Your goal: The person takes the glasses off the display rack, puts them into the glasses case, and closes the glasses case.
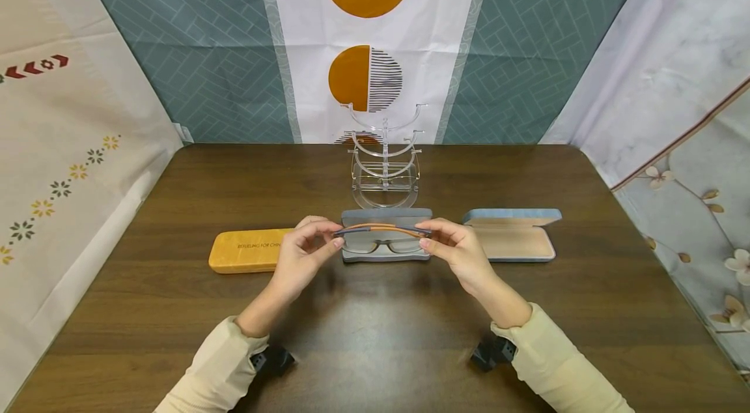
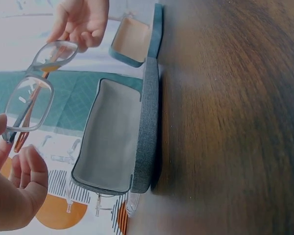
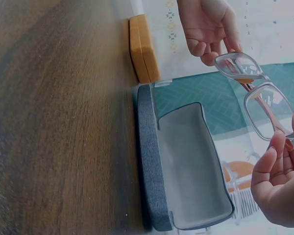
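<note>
Currently, left hand (image 1: 306, 253) and right hand (image 1: 465, 255) both grasping: each pinches one end of the glasses (image 1: 381, 228), temples apparently folded behind the lenses. Glasses held up off the desk (image 1: 375, 335), in line with the open grey case (image 1: 387, 258); height above it unclear. Risks, as judged: uneven release could tip one end onto the case's rim and scratch a lens; fingertips sliding inward would smudge it; overreaching might knock the clear stand (image 1: 385, 187) just behind.
</note>
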A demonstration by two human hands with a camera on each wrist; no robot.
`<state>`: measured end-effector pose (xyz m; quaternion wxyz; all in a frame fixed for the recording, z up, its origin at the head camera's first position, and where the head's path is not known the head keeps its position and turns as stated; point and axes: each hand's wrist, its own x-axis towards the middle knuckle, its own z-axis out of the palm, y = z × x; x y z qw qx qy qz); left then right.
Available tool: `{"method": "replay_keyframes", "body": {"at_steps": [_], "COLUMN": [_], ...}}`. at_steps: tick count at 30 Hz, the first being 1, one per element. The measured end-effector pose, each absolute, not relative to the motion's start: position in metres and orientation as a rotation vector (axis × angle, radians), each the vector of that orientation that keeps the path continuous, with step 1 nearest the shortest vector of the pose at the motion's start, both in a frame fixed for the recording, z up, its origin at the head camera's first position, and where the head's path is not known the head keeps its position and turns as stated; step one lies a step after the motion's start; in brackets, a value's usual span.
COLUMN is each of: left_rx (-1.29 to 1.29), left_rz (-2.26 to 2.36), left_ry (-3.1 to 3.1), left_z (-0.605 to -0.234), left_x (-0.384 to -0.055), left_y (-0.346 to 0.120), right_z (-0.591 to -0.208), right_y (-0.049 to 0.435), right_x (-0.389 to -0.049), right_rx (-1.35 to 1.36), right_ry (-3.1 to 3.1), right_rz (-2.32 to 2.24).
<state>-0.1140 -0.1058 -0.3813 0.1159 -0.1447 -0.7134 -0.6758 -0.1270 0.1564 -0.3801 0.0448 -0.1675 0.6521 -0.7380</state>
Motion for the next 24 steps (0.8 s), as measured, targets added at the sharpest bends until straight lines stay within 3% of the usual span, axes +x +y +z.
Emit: {"method": "replay_keyframes", "body": {"at_steps": [24], "left_rx": [-0.407], "left_rz": [-2.024], "left_ry": [-2.195], "left_z": [-0.3887], "left_x": [-0.1155], "left_y": [-0.1086], "right_z": [-0.3807], "right_y": [0.1593], "right_x": [-0.1284], "right_rx": [-0.404], "right_ry": [2.021], "right_rz": [-2.151]}}
